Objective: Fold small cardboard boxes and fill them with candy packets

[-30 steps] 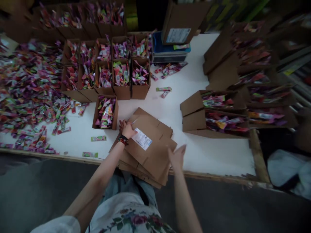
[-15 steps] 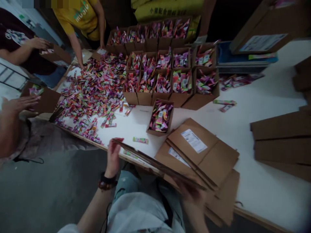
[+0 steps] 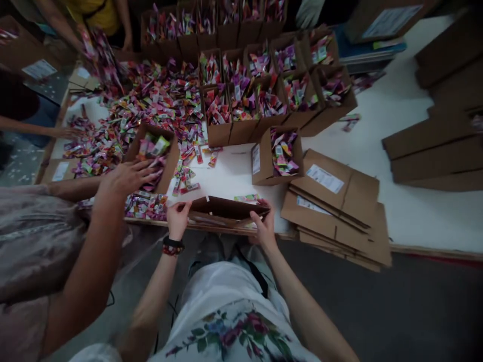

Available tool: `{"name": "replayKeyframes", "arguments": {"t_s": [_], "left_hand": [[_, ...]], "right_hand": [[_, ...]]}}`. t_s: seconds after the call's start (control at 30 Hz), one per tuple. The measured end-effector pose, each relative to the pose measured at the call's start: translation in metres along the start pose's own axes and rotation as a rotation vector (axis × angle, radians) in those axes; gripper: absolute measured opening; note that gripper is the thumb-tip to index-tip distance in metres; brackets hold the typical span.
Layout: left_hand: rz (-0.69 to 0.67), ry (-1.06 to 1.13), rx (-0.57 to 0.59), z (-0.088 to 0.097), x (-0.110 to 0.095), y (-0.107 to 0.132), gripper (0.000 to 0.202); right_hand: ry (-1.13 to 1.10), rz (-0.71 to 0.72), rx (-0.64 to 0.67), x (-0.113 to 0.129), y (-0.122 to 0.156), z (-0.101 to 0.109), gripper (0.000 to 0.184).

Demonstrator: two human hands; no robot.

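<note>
1. Half-opened carton (image 3: pixel 222 207), landmark: lay directly between the two hands, over the tabletop's (image 3: pixel 226 176) near edge, its long axis running from one hand to the other.
2. Left hand (image 3: pixel 178 218): pinched the carton's left end.
3. Right hand (image 3: pixel 265 226): grasped its right end; neither hand was plainly nearer.
4. Flat cartons (image 3: pixel 350 239), stacked: sat right of the carton, apart.
5. Filled box (image 3: pixel 260 177): stood beyond the carton, rightward.
6. Loose packets (image 3: pixel 162 95), heaped: spread beyond the carton, leftward.

The carton (image 3: pixel 232 206), flat earlier, now gapes open between both hands (image 3: pixel 178 219) (image 3: pixel 266 227).
</note>
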State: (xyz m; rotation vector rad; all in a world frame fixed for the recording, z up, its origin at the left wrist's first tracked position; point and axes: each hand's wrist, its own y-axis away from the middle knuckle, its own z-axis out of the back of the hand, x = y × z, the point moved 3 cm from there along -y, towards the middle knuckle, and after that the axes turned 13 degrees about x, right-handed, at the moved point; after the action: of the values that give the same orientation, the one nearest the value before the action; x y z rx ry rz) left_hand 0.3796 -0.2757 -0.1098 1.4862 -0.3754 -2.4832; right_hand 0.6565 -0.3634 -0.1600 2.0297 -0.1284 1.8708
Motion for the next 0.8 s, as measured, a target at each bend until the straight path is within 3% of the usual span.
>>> {"name": "replayKeyframes", "arguments": {"t_s": [0.07,0.13,0.27,0.3,0.37,0.5,0.63,0.73,0.8], "left_hand": [[-0.053,-0.061,0.073,-0.008,-0.007,0.011,0.027],[-0.125,-0.116,0.184,-0.019,-0.013,0.025,0.029],[-0.278,-0.307,0.395,-0.038,-0.017,0.042,0.034],[-0.306,-0.374,0.406,-0.041,-0.017,0.04,0.032],[-0.335,-0.487,0.376,-0.042,-0.015,0.03,0.024],[-0.34,-0.562,0.315,-0.05,-0.015,0.004,0.016],[-0.365,-0.613,0.317,-0.067,-0.02,-0.005,0.018],[-0.367,-0.658,0.277,-0.08,-0.02,-0.008,0.014],[-0.354,-0.671,0.224,-0.088,-0.017,-0.009,0.016]], "right_hand": [[0.037,-0.003,0.146,-0.006,0.02,0.007,0.068],[0.088,0.014,0.178,-0.014,0.034,0.007,0.075],[0.193,-0.014,-0.171,-0.034,0.033,-0.007,0.098],[0.197,-0.046,-0.216,-0.039,0.026,-0.011,0.1],[0.181,-0.095,-0.177,-0.045,0.008,-0.018,0.095],[0.161,-0.123,0.086,-0.023,-0.032,-0.008,0.073],[0.435,0.067,0.563,0.041,-0.052,0.002,0.056],[0.837,0.185,0.856,0.073,-0.041,-0.006,0.086],[0.994,0.238,0.964,0.075,-0.028,-0.013,0.105]]}}
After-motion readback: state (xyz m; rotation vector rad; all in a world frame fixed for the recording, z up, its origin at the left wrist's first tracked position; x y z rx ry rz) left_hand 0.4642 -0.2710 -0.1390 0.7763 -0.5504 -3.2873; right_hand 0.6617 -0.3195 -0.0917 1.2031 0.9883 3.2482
